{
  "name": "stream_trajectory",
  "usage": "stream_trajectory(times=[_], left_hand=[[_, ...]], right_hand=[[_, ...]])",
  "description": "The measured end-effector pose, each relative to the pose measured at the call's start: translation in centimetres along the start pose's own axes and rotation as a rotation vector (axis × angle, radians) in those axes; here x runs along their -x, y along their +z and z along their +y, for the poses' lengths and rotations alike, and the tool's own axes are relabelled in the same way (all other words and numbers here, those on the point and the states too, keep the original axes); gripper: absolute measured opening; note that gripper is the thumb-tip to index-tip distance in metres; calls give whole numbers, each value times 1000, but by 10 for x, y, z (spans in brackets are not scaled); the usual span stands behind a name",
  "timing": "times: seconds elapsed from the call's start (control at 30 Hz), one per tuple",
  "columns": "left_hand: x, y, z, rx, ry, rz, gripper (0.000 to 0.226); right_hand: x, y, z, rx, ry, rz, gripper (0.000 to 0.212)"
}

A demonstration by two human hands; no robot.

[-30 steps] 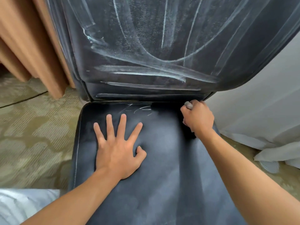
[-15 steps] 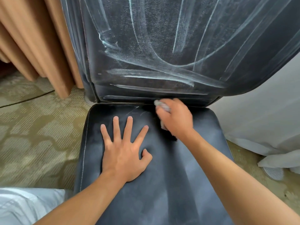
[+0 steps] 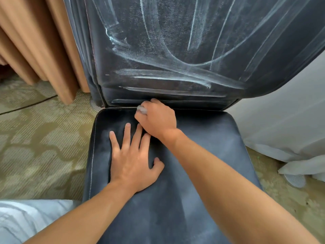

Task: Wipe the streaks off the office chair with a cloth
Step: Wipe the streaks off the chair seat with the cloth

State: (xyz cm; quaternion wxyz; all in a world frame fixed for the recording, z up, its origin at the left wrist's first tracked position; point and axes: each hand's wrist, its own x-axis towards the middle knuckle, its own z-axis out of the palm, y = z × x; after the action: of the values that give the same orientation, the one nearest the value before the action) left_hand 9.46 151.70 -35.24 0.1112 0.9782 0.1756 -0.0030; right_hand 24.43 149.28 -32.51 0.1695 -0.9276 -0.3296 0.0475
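A black office chair is seen from above, its seat dusty and its backrest covered in pale curved streaks. The left hand is laid flat on the seat, fingers straight and spread. The right hand is curled round a small grey cloth, mostly hidden, pressed at the seat's rear edge beneath the backrest. Tan curtains and patterned carpet are seen to the left.

Tan curtain hangs over patterned carpet; white fabric lies opposite.
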Motion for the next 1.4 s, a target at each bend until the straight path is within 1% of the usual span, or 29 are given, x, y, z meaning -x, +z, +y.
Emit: stream_trajectory(times=[0.07, 0.1, 0.13, 0.2, 0.23, 0.27, 0.33, 0.4, 0.5, 0.57, 0.63, 0.73, 0.77, 0.8, 0.87, 0.93, 0.97, 1.0, 1.1, 1.17, 1.23, 1.27, 1.3, 1.4], left_hand=[[0, -5, -2, 99, -7, 59, 64], [-3, -9, -4, 141, -28, 100, 58], [-6, -13, -8, 169, -63, 134, 55], [-16, -20, -22, 162, -173, 188, 54], [-20, -23, -30, 153, -246, 193, 57], [-22, -26, -37, 161, -310, 165, 60], [-22, -27, -45, 202, -363, 49, 64], [-19, -25, -48, 244, -355, -16, 65], [-17, -27, -58, 303, -353, 24, 66], [-14, -24, -66, 345, -366, 51, 64], [-9, -22, -69, 365, -375, 82, 63], [-5, -21, -65, 369, -386, 138, 61], [-6, -20, -64, 369, -392, 147, 60], [-6, -18, -63, 370, -399, 152, 59], [-7, -16, -62, 363, -401, 162, 60], [-8, -13, -60, 339, -396, 163, 65], [-8, -12, -59, 330, -397, 159, 67], [-8, -11, -58, 322, -396, 157, 68], [-10, -8, -58, 287, -382, 150, 72], [-10, -7, -58, 278, -377, 147, 74], [-10, -7, -59, 271, -370, 149, 73], [-10, -6, -59, 265, -360, 150, 72], [-11, -5, -60, 258, -347, 147, 72], [-11, -3, -62, 244, -321, 136, 72]], right_hand=[[8, -10, 19, 16, 8, -1, 23], [16, -14, 32, 38, 75, 48, 26], [26, -18, 46, 53, 183, 122, 29], [43, -26, 68, 77, 413, 228, 37], [47, -27, 74, 106, 469, 243, 38], [46, -27, 74, 142, 485, 241, 39], [33, -23, 55, 169, 476, 222, 37], [17, -10, 17, 144, 420, 186, 36], [0, 23, -52, 126, 244, 135, 33], [-5, 35, -79, 130, 169, 100, 32], [-5, 35, -78, 108, 118, 86, 34], [7, 27, -56, 126, 1, 95, 39], [10, 24, -49, 115, 24, 110, 40], [12, 21, -41, 81, 92, 128, 43], [16, 11, -19, 68, 314, 188, 54], [23, -3, 6, 153, 531, 263, 68], [30, -9, 17, 157, 598, 280, 73], [36, -13, 24, 123, 614, 274, 75], [62, -9, 30, 74, 499, 239, 73], [72, -5, 29, 49, 513, 282, 62], [65, -4, 19, -30, 588, 285, 48], [54, -3, 11, -39, 611, 252, 43], [42, 1, -2, -26, 596, 214, 40], [11, 17, -48, 18, 441, 113, 40]])
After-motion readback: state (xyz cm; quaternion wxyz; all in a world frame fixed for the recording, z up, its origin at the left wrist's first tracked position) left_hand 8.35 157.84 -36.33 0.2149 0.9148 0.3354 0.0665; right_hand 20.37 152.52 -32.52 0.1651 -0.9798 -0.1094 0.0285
